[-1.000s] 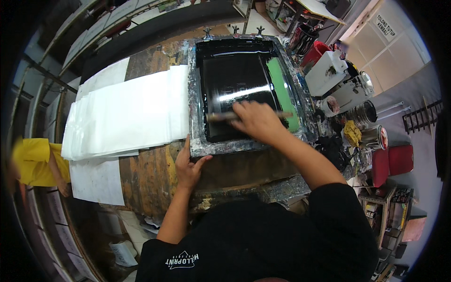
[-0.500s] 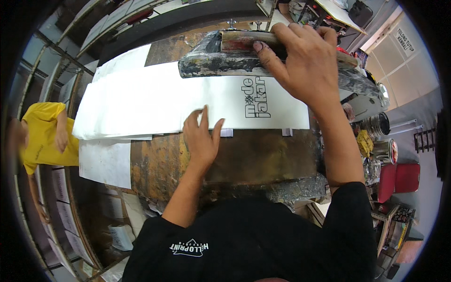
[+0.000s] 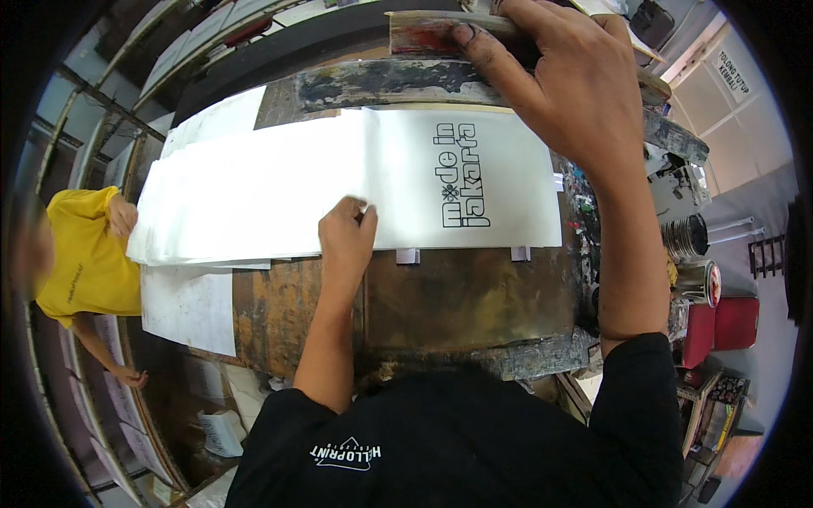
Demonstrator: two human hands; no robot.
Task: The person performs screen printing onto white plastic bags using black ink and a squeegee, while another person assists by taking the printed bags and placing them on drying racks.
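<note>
My right hand (image 3: 576, 76) is closed around a wooden squeegee (image 3: 419, 35) with red and dark ink stains. Just under it is the ink-crusted bar of a printing screen frame (image 3: 385, 86), raised over the far edge of the work surface; whether my fingers also grip this frame is hidden. A white sheet (image 3: 517, 186) with black outlined lettering lies below, its print fully visible. At its left side my left hand (image 3: 345, 233) is closed, fingertips pinched at the paper. To the left, more white sheets (image 3: 237, 186) lie overlapped in a pile.
The ink-stained board (image 3: 474, 296) has small white tabs (image 3: 408, 256) along the sheet's near edge. A person in a yellow shirt (image 3: 93, 245) stands at the left beside drying racks (image 3: 127, 381). Cans (image 3: 699, 284) and a red chair (image 3: 720, 324) are at the right.
My right hand has moved up and away with the squeegee, and the frame bar has shifted off the print. My left hand's spread fingers have closed at the sheet. The yellow-shirted person's arms moved.
</note>
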